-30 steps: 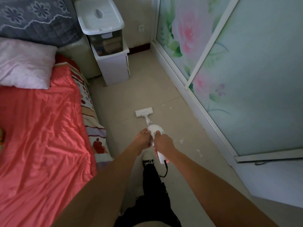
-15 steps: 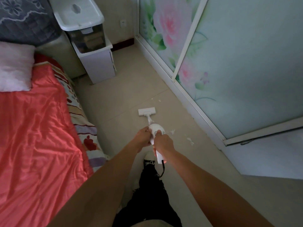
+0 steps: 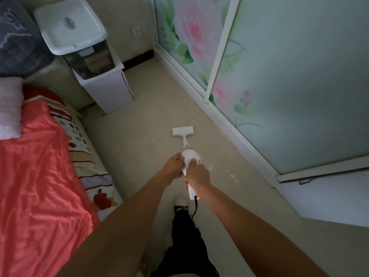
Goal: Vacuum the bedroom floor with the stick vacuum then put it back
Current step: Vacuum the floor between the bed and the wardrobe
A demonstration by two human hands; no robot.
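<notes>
Floor (image 3: 151, 124): pale, smooth tile with faint grout lines. We have an open lane running ahead of our grip, closed in on both sides.

Bed (image 3: 36, 176): left of our grip; coral cover, creased and glossy, over a patterned sheet edge that borders the lane.

Sliding doors (image 3: 289, 76): right of our grip; frosted panels printed with pink flowers, white frame, the bottom rail forming a straight edge along the floor.

Cabinet (image 3: 111, 90): white, boxy, ahead and left of our grip at the far end of the lane, beside the bed's head. A storage bin (image 3: 71, 27) with a white lid and dark clear walls sits on top.

Stick vacuum (image 3: 190, 156): white, rounded plastic body in our grip; its flat rectangular head (image 3: 182, 130) lies on the floor just ahead, clear of both edges.

Right hand (image 3: 197, 176): wrapped around the vacuum's handle. Left hand (image 3: 173, 163): closed against the body's left side.

Paper scraps (image 3: 232, 176): small, white, crumpled, just right of our grip.
</notes>
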